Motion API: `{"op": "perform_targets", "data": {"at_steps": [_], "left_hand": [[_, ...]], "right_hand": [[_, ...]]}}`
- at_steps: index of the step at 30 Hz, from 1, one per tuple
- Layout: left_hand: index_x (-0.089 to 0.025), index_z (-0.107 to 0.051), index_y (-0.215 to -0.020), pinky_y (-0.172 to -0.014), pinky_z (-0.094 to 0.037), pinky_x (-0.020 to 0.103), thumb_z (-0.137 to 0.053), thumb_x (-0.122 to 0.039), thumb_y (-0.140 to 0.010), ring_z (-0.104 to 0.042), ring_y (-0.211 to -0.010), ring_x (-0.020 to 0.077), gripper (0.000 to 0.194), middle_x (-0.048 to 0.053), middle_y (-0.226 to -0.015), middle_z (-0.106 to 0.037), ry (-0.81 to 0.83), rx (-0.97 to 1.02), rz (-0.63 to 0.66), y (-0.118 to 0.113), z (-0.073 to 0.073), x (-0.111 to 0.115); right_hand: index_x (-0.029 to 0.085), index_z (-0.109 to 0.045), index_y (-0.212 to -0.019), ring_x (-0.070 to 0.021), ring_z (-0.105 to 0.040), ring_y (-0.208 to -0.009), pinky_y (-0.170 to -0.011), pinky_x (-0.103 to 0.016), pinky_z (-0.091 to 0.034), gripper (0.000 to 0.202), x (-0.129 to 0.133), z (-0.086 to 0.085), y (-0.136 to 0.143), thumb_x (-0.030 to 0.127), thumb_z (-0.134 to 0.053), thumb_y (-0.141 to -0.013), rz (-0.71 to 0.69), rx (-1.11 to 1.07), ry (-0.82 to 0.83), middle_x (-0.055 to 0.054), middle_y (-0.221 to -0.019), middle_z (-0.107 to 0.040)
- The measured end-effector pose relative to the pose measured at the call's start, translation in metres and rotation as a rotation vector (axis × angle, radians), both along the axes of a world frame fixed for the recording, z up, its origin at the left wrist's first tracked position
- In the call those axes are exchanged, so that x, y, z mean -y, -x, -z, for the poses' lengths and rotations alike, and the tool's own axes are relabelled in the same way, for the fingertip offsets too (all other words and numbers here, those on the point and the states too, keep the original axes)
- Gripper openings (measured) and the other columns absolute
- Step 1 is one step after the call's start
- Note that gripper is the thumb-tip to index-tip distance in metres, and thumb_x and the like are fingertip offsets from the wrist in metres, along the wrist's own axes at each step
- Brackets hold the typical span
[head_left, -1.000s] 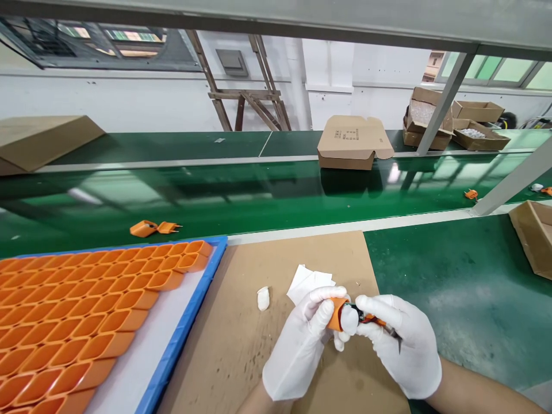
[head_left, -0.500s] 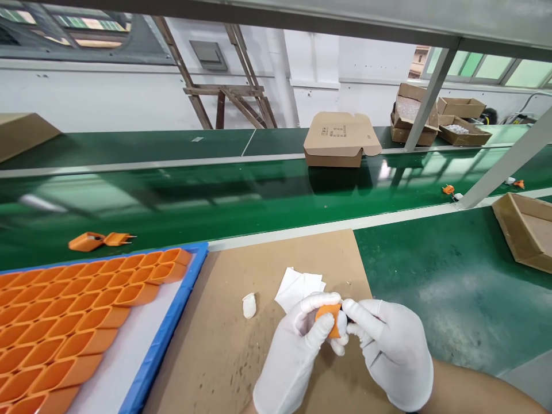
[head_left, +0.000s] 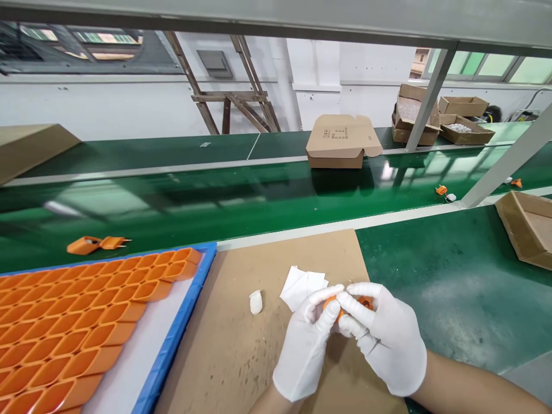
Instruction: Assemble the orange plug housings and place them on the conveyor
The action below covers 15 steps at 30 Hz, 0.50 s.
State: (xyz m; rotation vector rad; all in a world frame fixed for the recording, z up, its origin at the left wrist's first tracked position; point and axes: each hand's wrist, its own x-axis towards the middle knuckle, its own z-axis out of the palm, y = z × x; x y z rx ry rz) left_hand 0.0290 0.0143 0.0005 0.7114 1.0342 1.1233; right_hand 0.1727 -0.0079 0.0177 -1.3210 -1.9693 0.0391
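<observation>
White gloves cover both hands, which meet over the brown cardboard sheet (head_left: 233,276). My left hand (head_left: 308,339) is closed on a small orange piece (head_left: 331,301), partly covered by its fingers. Pressed against it from the right, my right hand (head_left: 386,333) has its fingers closed around a second orange part (head_left: 366,302) with a dark centre. How the two parts join is hidden by the fingertips. White paper pieces (head_left: 302,287) lie just behind my left hand, and a small white item (head_left: 256,302) rests further left.
A blue-edged tray (head_left: 185,305) of orange shells (head_left: 107,313) fills the left. Orange plug parts (head_left: 84,245) lie on the green belt (head_left: 259,192). Cardboard boxes (head_left: 340,138) stand behind it, another box (head_left: 526,230) at right. A metal post (head_left: 504,158) slants nearby.
The second orange part now shows among my right hand's fingers, which have shifted over the piece in my left hand. The view has moved slightly, and orange parts at the right have slid left along the belt.
</observation>
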Motion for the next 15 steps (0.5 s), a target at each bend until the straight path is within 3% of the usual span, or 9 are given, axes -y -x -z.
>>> {"op": "perform_targets", "data": {"at_steps": [4, 8, 15], "left_hand": [[-0.022, -0.075, -0.09, -0.069, -0.056, 0.028, -0.083, -0.044, -0.066, -0.065, -0.079, 0.0189, 0.034, 0.005, -0.094, -0.071, -0.011, 0.015, -0.013, 0.0, -0.004, 0.002], [-0.023, -0.074, -0.094, -0.079, -0.055, 0.03, -0.082, -0.046, -0.066, -0.065, -0.088, 0.0208, 0.037, 0.005, -0.099, -0.071, -0.079, 0.01, -0.036, 0.003, -0.007, 0.004], [-0.024, -0.073, -0.1, -0.078, -0.054, 0.03, -0.08, -0.046, -0.07, -0.064, -0.075, 0.0177, 0.038, 0.0, -0.07, -0.068, -0.101, 0.106, 0.019, 0.005, 0.002, 0.01]], "right_hand": [[0.024, -0.065, -0.115, -0.0175, -0.071, -0.07, -0.059, -0.027, -0.051, 0.026, 0.002, 0.001, 0.006, 0.026, -0.044, -0.101, 0.068, 0.062, -0.118, -0.005, -0.103, -0.073], [0.02, -0.064, -0.116, -0.0171, -0.072, -0.071, -0.065, -0.027, -0.055, 0.032, 0.004, 0.003, 0.01, 0.04, -0.043, -0.102, 0.13, -0.027, -0.158, -0.009, -0.111, -0.071], [0.02, -0.065, -0.118, -0.0207, -0.072, -0.071, -0.059, -0.031, -0.058, 0.028, 0.011, 0.011, 0.013, 0.026, -0.045, -0.1, 0.134, -0.01, -0.115, -0.01, -0.112, -0.07]]}}
